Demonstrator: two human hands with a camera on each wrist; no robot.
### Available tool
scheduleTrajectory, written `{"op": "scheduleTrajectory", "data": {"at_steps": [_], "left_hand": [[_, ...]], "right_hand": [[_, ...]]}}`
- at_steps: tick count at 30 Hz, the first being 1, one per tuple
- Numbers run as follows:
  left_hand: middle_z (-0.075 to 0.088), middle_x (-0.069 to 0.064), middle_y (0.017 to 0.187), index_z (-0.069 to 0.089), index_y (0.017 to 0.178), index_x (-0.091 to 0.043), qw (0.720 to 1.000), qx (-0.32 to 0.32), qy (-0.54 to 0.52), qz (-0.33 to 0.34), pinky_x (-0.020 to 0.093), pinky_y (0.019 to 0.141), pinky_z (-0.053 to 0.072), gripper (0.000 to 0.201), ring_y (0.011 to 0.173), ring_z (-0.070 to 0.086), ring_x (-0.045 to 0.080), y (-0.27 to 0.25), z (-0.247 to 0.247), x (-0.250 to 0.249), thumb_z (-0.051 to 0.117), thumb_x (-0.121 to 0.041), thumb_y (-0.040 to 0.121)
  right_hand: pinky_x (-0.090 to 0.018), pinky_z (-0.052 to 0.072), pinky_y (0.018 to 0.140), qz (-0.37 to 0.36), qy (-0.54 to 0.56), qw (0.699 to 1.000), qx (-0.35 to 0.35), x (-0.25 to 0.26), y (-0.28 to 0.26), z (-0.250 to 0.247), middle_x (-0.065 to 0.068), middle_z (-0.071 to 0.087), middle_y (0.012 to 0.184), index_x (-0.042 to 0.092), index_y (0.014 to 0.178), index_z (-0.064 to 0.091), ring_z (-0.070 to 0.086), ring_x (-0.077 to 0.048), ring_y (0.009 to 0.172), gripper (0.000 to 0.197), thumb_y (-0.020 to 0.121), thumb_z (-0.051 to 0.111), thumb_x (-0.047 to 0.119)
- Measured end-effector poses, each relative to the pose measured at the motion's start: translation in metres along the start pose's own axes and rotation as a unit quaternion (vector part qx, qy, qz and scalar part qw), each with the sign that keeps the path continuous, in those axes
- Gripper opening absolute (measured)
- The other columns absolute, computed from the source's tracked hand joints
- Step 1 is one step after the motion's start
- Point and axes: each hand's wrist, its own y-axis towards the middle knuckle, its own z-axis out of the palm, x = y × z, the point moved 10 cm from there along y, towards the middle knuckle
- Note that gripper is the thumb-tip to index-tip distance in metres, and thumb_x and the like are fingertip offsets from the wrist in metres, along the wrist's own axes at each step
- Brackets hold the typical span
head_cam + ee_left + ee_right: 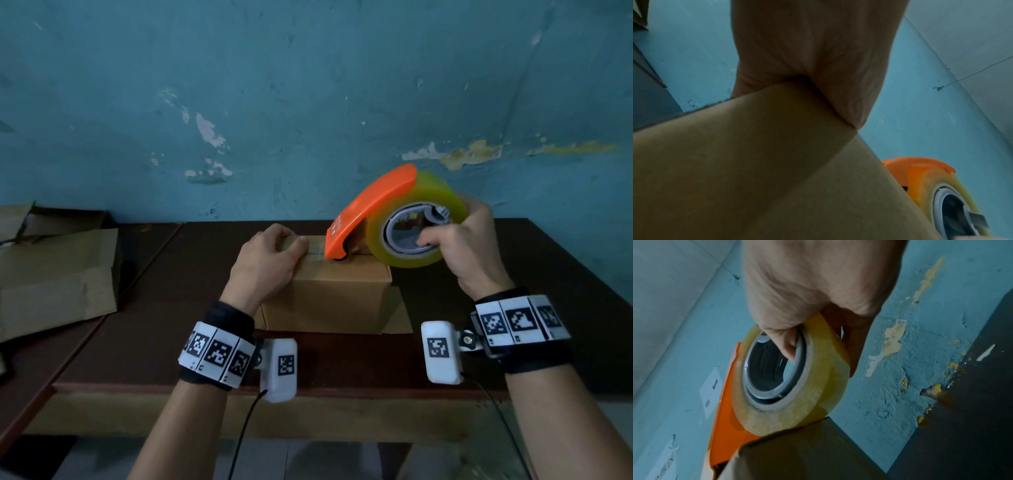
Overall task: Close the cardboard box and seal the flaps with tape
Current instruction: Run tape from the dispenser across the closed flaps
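Two hands busy. Left hand point(270, 255) presses box point(329, 291) top at bench point(171, 308) middle, keeping flaps shut. Right hand point(462, 246) grips tape dispenser point(394, 219), nose on seam to stick tape.

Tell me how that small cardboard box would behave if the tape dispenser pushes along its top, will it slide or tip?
The cardboard box looks small and probably light, so it would likely slide on the smooth dark table if left free. The left hand presses on its top, which should hold it. It sits low and flat, so tipping seems unlikely. The right hand grips the tape dispenser at the seam.
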Motion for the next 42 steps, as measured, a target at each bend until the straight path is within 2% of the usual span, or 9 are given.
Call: {"op": "scheduleTrajectory", "data": {"at_steps": [6, 14, 18, 21, 26, 29, 33, 38, 42], "left_hand": [[0.062, 0.000, 0.112, 0.062, 0.116, -0.028, 1.000, -0.001, 0.005, 0.018, 0.043, 0.089, 0.053, 0.062, 0.104, 0.059, 0.020, -0.004, 0.002, -0.002, 0.049, -0.080, 0.086], [0.056, 0.004, 0.122, 0.060, 0.133, -0.027, 0.982, -0.038, 0.178, 0.054, 0.038, 0.088, 0.047, 0.058, 0.118, 0.051, 0.025, -0.011, -0.004, -0.024, 0.052, -0.069, 0.093], [0.050, 0.012, 0.146, 0.057, 0.139, -0.012, 0.951, -0.080, 0.214, 0.207, 0.045, 0.105, 0.049, 0.044, 0.132, 0.051, 0.031, -0.022, -0.001, -0.064, 0.054, -0.038, 0.103], [0.055, 0.009, 0.145, 0.056, 0.138, -0.008, 0.948, -0.009, 0.175, 0.266, 0.053, 0.106, 0.046, 0.043, 0.128, 0.055, 0.030, -0.029, 0.015, -0.075, 0.037, -0.024, 0.103], [0.035, 0.005, 0.166, 0.036, 0.159, -0.014, 0.937, 0.089, 0.231, 0.247, 0.036, 0.126, 0.008, 0.075, 0.157, 0.020, 0.019, -0.031, 0.031, -0.064, 0.027, -0.042, 0.090], [0.025, 0.004, 0.170, 0.024, 0.163, -0.017, 0.926, 0.093, 0.260, 0.259, 0.038, 0.129, 0.005, 0.090, 0.159, 0.011, 0.016, -0.030, 0.036, -0.062, 0.019, -0.067, 0.088], [0.025, 0.003, 0.170, 0.018, 0.164, -0.019, 0.914, 0.067, 0.312, 0.252, 0.041, 0.130, 0.008, 0.123, 0.159, 0.012, 0.018, -0.029, 0.041, -0.059, 0.023, -0.101, 0.073], [0.024, 0.002, 0.171, 0.015, 0.164, -0.021, 0.913, 0.062, 0.312, 0.254, 0.038, 0.127, 0.008, 0.127, 0.159, 0.014, 0.019, -0.025, 0.042, -0.059, 0.027, -0.103, 0.068], [0.023, 0.002, 0.171, 0.014, 0.165, -0.020, 0.913, 0.064, 0.311, 0.255, 0.034, 0.125, 0.003, 0.126, 0.159, 0.013, 0.018, -0.026, 0.041, -0.061, 0.030, -0.102, 0.070]], "right_hand": [[-0.045, 0.057, 0.082, -0.007, -0.009, 1.000, 0.008, 0.002, 0.001, 0.002, -0.020, 0.071, 0.091, 0.000, 0.085, 0.066, 0.070, -0.030, 0.088, 0.023, 0.068, 0.067, -0.015], [-0.042, 0.057, 0.080, -0.018, 0.004, 1.000, 0.013, 0.005, -0.001, 0.005, -0.015, 0.071, 0.090, 0.010, 0.081, 0.065, 0.070, -0.026, 0.089, 0.030, 0.068, 0.066, -0.017], [-0.032, 0.053, 0.074, -0.026, 0.012, 0.999, 0.015, 0.006, -0.002, 0.004, -0.005, 0.069, 0.082, 0.017, 0.077, 0.064, 0.070, -0.019, 0.083, 0.036, 0.068, 0.066, -0.018], [-0.034, 0.055, 0.074, -0.033, 0.013, 0.999, 0.019, 0.006, -0.001, 0.003, -0.016, 0.069, 0.086, 0.012, 0.079, 0.064, 0.068, -0.026, 0.085, 0.032, 0.068, 0.066, -0.018], [-0.034, 0.056, 0.072, -0.041, 0.022, 0.999, 0.020, 0.004, 0.001, 0.003, -0.015, 0.070, 0.085, 0.012, 0.078, 0.065, 0.068, -0.028, 0.086, 0.033, 0.067, 0.066, -0.019], [-0.028, 0.056, 0.069, -0.048, 0.029, 0.998, 0.021, 0.005, 0.001, 0.004, -0.018, 0.070, 0.088, 0.010, 0.080, 0.066, 0.068, -0.027, 0.086, 0.032, 0.067, 0.066, -0.019], [-0.037, 0.058, 0.079, -0.045, 0.067, 0.997, -0.001, -0.004, 0.000, 0.002, -0.011, 0.069, 0.088, 0.012, 0.089, 0.066, 0.070, -0.027, 0.090, 0.031, 0.069, 0.066, -0.013], [-0.041, 0.058, 0.086, -0.018, 0.302, 0.951, -0.062, -0.028, -0.011, 0.012, -0.016, 0.069, 0.104, -0.005, 0.118, 0.060, 0.070, -0.029, 0.100, 0.045, 0.073, 0.067, -0.008], [-0.041, 0.058, 0.083, 0.028, 0.425, 0.904, -0.031, -0.038, -0.021, 0.033, -0.008, 0.073, 0.102, 0.011, 0.108, 0.069, 0.071, -0.027, 0.100, 0.031, 0.081, 0.062, -0.002]]}}
